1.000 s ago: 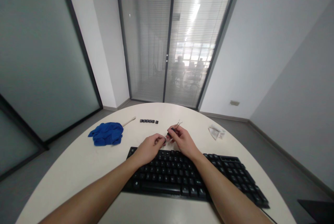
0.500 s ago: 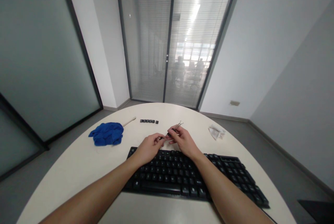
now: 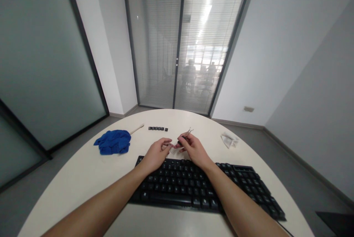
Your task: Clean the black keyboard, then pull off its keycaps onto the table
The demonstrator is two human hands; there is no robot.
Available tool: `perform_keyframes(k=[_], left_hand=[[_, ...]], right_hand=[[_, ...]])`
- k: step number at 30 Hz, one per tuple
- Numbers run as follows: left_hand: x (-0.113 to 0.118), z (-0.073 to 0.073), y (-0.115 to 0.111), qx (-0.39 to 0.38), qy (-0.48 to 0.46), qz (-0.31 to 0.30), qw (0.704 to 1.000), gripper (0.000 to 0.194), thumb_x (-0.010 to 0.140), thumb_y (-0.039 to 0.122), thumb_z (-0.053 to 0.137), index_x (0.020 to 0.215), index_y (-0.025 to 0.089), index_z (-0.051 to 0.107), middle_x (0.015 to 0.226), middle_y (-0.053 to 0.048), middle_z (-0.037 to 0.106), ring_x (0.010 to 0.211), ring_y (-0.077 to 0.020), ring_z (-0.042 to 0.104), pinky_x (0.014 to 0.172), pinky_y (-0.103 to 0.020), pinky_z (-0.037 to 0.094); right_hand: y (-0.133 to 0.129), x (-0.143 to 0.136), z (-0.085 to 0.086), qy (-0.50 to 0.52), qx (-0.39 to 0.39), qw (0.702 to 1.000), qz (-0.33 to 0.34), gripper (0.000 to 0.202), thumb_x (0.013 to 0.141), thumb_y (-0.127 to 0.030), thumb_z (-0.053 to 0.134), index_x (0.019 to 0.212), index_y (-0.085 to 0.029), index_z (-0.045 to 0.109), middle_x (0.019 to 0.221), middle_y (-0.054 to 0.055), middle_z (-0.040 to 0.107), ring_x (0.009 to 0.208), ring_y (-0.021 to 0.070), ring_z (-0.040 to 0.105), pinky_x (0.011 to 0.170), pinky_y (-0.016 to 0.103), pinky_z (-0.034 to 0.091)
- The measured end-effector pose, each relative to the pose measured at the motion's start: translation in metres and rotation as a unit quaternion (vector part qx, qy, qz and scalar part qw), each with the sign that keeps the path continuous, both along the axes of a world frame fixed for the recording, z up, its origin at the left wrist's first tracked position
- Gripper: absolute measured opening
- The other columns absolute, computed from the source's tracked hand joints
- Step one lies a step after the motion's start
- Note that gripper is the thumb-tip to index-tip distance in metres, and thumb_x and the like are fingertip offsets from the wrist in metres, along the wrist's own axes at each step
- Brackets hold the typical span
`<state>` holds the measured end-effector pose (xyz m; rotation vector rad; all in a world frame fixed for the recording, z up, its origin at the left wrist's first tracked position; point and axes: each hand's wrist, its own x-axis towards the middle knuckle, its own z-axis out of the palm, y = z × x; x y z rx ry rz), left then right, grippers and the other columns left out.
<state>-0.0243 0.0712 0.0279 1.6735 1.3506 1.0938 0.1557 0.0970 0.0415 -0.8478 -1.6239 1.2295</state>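
Note:
My right hand is closed around a wire keycap puller, whose thin metal prongs stick out past the fingers toward the door. Dark material shows between thumb and forefinger. My left hand is closed in a pinch, its fingertips meeting those of the right hand; what they hold, if anything, is too small to make out. Both hands hover over the back edge of a black keyboard, which the wrists and forearms partly cover. Beyond them, several black keycaps stand in a row on the table.
A crumpled blue cloth lies at the left on the round pale table, with a light-handled brush or stick beside it. A crumpled clear and white packet rests near the right edge. Behind the table stands a glass door with blinds.
My left hand has shifted slightly left, and its fingers have changed position; a small dark thing seen at its fingertips no longer shows. My right hand stays nearly still with the puller.

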Motion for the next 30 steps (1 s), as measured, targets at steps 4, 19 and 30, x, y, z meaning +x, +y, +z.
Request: perform_keyframes(k=[4, 19, 30], left_hand=[[-0.003, 0.000, 0.002, 0.011, -0.001, 0.017, 1.000, 0.024, 0.079, 0.024, 0.060, 0.098, 0.013, 0.068, 0.096, -0.009, 0.074, 0.087, -0.0196, 0.067, 0.081, -0.029, 0.050], [-0.004, 0.007, 0.003, -0.017, 0.222, 0.011, 0.975, 0.029, 0.079, 0.015, 0.057, 0.104, 0.014, 0.071, 0.075, -0.004, 0.073, 0.070, -0.0167, 0.067, 0.067, -0.024, 0.049], [0.005, 0.019, 0.040, 0.072, 0.415, 0.002, 0.907, 0.018, 0.082, 0.024, 0.062, 0.095, 0.025, 0.073, 0.096, -0.008, 0.070, 0.096, -0.0250, 0.063, 0.083, -0.032, 0.047]], right_hand=[[0.001, 0.001, 0.001, -0.011, 0.001, 1.000, -0.029, 0.037, 0.087, -0.055, 0.055, 0.091, -0.018, 0.051, 0.071, 0.001, 0.064, 0.066, 0.0165, 0.067, 0.054, 0.024, 0.048], [0.003, 0.001, -0.001, -0.017, 0.011, 0.999, -0.036, 0.039, 0.086, -0.058, 0.054, 0.090, -0.019, 0.052, 0.069, 0.000, 0.064, 0.060, 0.0163, 0.065, 0.049, 0.024, 0.044], [0.002, 0.001, 0.000, -0.019, 0.016, 0.999, -0.033, 0.034, 0.088, -0.053, 0.053, 0.088, -0.019, 0.054, 0.068, 0.000, 0.063, 0.057, 0.0144, 0.063, 0.046, 0.022, 0.042]])
